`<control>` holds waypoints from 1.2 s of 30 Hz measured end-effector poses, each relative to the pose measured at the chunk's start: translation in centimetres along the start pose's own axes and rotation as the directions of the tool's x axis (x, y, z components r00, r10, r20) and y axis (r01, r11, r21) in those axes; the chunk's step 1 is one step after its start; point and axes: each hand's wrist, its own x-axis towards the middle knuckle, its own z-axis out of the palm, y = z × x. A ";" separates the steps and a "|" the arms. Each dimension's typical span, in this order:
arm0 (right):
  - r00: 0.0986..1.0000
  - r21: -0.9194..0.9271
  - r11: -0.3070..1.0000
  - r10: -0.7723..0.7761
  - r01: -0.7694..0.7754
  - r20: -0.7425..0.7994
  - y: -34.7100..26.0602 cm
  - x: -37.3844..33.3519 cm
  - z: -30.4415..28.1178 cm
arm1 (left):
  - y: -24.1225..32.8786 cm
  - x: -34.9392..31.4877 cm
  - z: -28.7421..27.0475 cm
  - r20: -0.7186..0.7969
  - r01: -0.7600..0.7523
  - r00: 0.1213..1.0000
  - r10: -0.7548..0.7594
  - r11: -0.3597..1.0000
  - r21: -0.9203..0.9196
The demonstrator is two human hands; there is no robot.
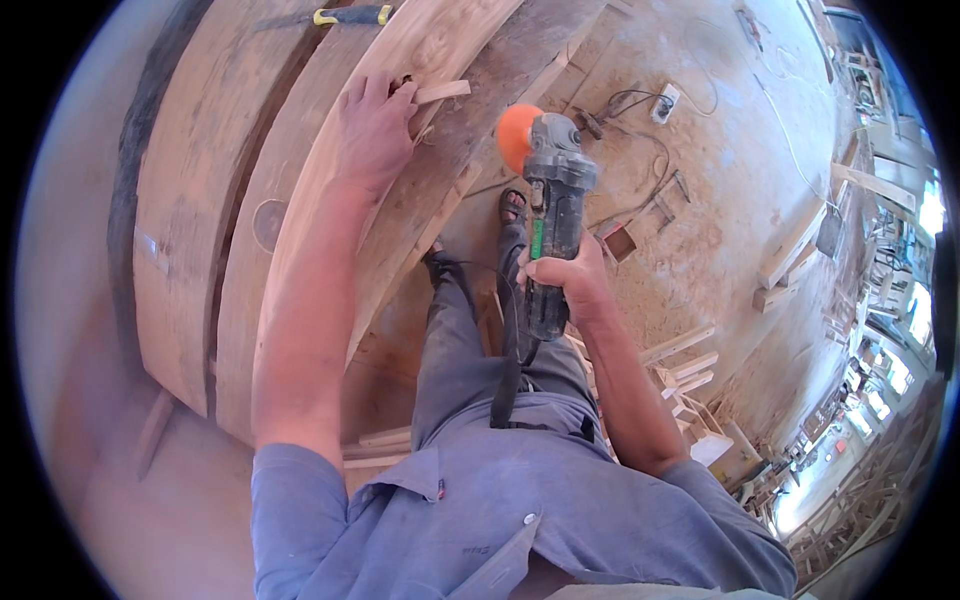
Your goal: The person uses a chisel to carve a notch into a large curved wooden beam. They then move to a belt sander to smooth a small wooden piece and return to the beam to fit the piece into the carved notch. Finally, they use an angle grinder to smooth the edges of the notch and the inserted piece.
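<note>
My right hand (575,278) is wrapped round the grey and black body of an angle grinder (556,215). The grinder stands tilted upright in front of me, its orange disc (516,137) at the upper end, apart from the wood. My left hand (377,130) lies palm down on a long, pale, curved board (425,45), fingers spread. Beside its thumb are a dark hole in the wood and a short wooden strip (443,92). Whether the thumb touches the strip is hard to tell.
Wide planks (205,190) lie left of the board, with a yellow-and-black handled tool (352,15) at the far end. A white power socket (665,103) and dark cables are on the dusty floor. Timber pieces (790,250) lie to the right.
</note>
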 end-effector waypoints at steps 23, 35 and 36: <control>1.000 -0.417 0.909 -0.027 0.025 0.000 0.3 5.0 5.5 | -3.5 -0.7 1.5 -0.045 -0.105 0.994 0.100 0.989 -0.106; 0.996 -0.375 0.926 -0.072 0.045 -0.060 0.3 5.4 5.2 | -3.8 -0.6 1.6 -0.042 -0.126 0.992 0.122 0.986 -0.110; 0.995 -0.366 0.930 -0.064 0.033 -0.073 0.3 5.4 5.1 | -3.8 -0.6 1.5 -0.048 -0.127 0.991 0.122 0.985 -0.114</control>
